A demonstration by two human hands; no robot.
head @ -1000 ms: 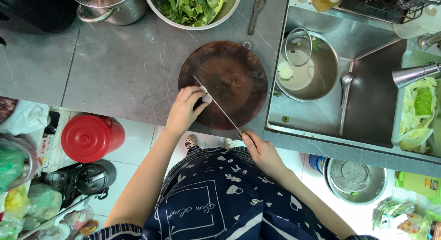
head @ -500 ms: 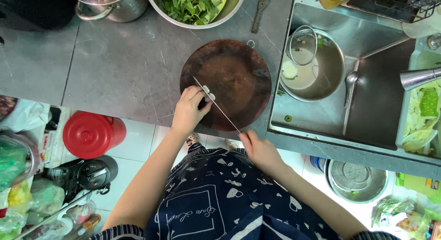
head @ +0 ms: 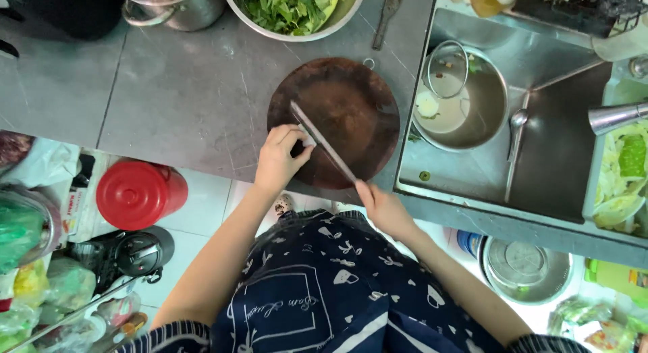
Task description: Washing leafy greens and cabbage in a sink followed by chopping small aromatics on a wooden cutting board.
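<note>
- Pale and small, the piece of food point(head: 307, 138) under your left fingertips is too blurred to name — only a whitish scrap shows beside the blade.
- Your right hand point(head: 383, 208) hangs over the near rim of the board; its fingers are wrapped round the knife's handle, which the hand hides almost wholly.
- Cut off by the top edge: a steel pot point(head: 174, 5), a bowl of green leaves point(head: 297, 9), and a dark utensil point(head: 387, 12) lying on the counter.
- Grey stone counter point(head: 169, 96) carries a round, dark-brown chopping board point(head: 351, 103), wet-looking in the middle; to its right a steel sink point(head: 540, 164) holds a metal pot point(head: 466, 117) with a glass lid tilted inside it, and a spoon point(head: 516, 133).
- At the far right, a tub of cut greens point(head: 624, 174) sits past the sink.
- Below the counter edge lie a white tiled floor, a red lidded container point(head: 138, 191), a dark kettle-like vessel point(head: 128, 252) and bagged goods at the left margin.
- Your left hand point(head: 280, 157) is curled, fingertips pinning the food at the board's left edge.
- The knife point(head: 324, 142) runs diagonally from your right hand up and leftwards — its flat blade touches the food just beside your left fingertips.
</note>
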